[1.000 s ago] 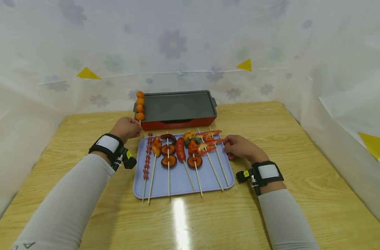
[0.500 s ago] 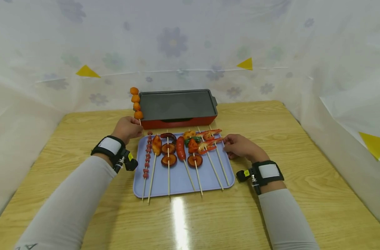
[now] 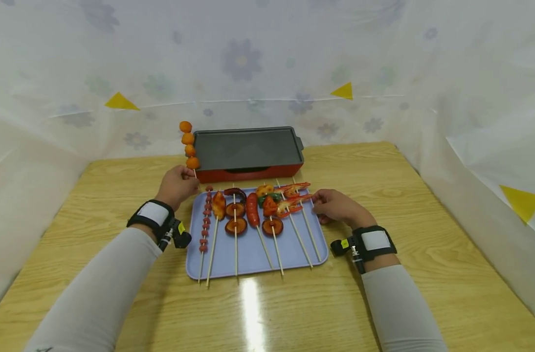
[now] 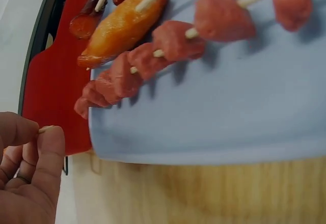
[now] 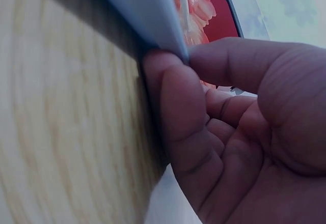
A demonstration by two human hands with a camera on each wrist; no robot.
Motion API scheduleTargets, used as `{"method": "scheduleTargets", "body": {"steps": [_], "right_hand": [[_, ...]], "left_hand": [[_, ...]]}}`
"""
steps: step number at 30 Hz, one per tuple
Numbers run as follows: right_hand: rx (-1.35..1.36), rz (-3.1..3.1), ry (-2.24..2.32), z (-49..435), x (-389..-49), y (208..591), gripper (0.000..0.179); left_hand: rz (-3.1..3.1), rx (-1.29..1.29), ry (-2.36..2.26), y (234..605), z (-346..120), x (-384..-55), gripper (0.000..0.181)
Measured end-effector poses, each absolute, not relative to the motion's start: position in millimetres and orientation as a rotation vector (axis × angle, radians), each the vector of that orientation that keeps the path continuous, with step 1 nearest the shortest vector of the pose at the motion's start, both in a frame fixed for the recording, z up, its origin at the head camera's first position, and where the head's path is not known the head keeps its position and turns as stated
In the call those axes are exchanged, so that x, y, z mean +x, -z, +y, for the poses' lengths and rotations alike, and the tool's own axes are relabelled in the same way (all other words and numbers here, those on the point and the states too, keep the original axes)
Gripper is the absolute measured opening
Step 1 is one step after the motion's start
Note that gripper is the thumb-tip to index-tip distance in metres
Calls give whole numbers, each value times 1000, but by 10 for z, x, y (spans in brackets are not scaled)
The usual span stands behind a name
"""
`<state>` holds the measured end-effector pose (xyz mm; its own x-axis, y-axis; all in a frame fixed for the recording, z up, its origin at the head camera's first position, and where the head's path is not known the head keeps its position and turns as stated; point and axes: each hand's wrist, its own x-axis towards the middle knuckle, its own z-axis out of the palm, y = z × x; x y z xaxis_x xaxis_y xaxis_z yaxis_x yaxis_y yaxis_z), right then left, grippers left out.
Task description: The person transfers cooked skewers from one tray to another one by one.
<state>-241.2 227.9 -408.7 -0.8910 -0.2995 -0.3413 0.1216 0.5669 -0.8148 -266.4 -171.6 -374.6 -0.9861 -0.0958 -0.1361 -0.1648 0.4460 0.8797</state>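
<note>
My left hand (image 3: pixel 177 187) pinches the lower stick of a skewer of orange balls (image 3: pixel 188 139) between thumb and forefinger. This skewer leans left over the left end of a red grill with a dark flat plate (image 3: pixel 250 149). In the left wrist view only the stick's tip (image 4: pixel 45 129) shows at the fingertips. My right hand (image 3: pixel 338 205) grips the right rim of a pale lilac tray (image 3: pixel 250 254), thumb and finger on either side of the rim in the right wrist view. Several skewers lie on the tray, including a sausage (image 3: pixel 252 210), shrimp (image 3: pixel 289 206) and small red pieces (image 3: pixel 205 220).
The grill stands right behind the tray on a wooden table (image 3: pixel 320 313). Behind it hangs a pale flowered curtain (image 3: pixel 241 58), with more white sheeting along both sides. Mushroom slices (image 3: pixel 235 226) and a yellow-brown piece (image 3: pixel 219 205) are on other skewers.
The orange-ball skewer has swung left at its top, from over the grill's left edge to partly outside it, with my left hand still pinching it. My right hand stays at the tray's rim.
</note>
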Motion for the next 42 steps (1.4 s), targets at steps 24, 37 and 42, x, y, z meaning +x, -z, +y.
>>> {"method": "scheduleTargets", "body": {"steps": [24,37,42], "right_hand": [[-144,2362,1264,2271,-2412,4094,27],[-149,2355,1275,2294,-2412,4106,27],[-149,2346,1280,2289,-2422,4109,27]], "left_hand": [[2667,-108,-1787,3912,-1803,-2589,31],[2355,-320,-2068,3893,-1910,-2488,39],[2282,-317,-2169,3894,-1969,-2412,29]]}}
